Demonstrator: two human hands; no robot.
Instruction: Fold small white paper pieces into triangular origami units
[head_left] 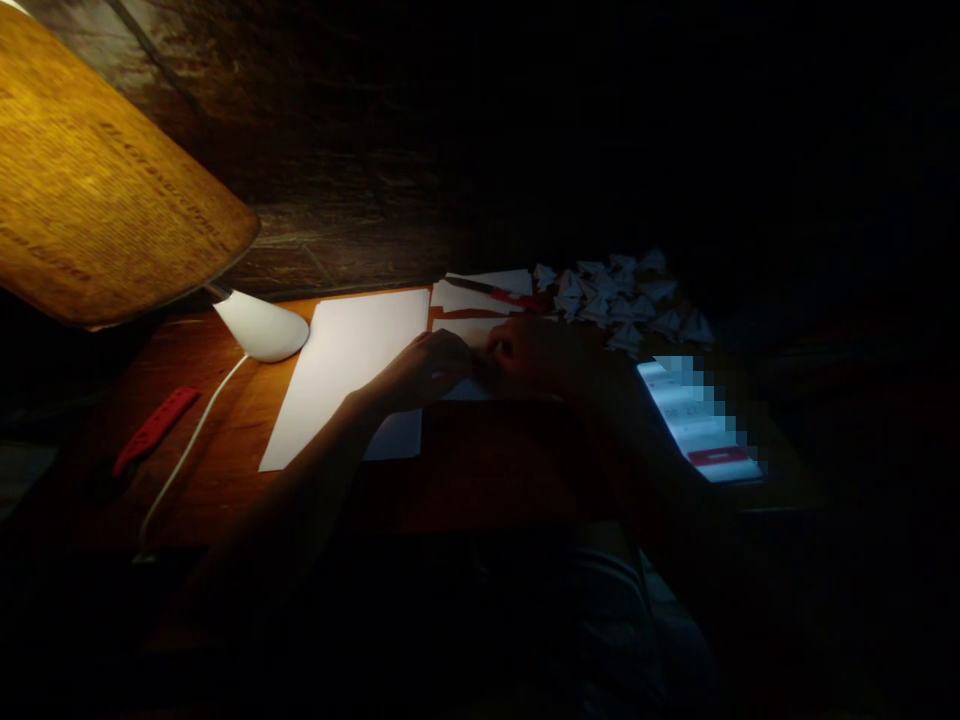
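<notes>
My left hand (433, 362) is bent over a small white sheet of paper (463, 390) on the wooden desk, its fingers curled and pressed at the paper. Close beside it, my right hand (529, 352) is closed in a pinch at the same paper. The fingertips of both hands meet in deep shadow, so the paper's exact shape between them is hidden. Left of my hands lies a stack of larger white sheets (360, 350). Just behind them are cut paper pieces (487, 290), with a red-handled knife or cutter (514, 298) lying across.
Several small folded paper shapes (600, 290) cluster at the back right. A lit phone (694, 420) lies on the right. A lamp with a printed shade (112, 180), white base (266, 325) and cord (195, 435) stands left, near a red strip-like object (157, 425). A dark wall runs behind.
</notes>
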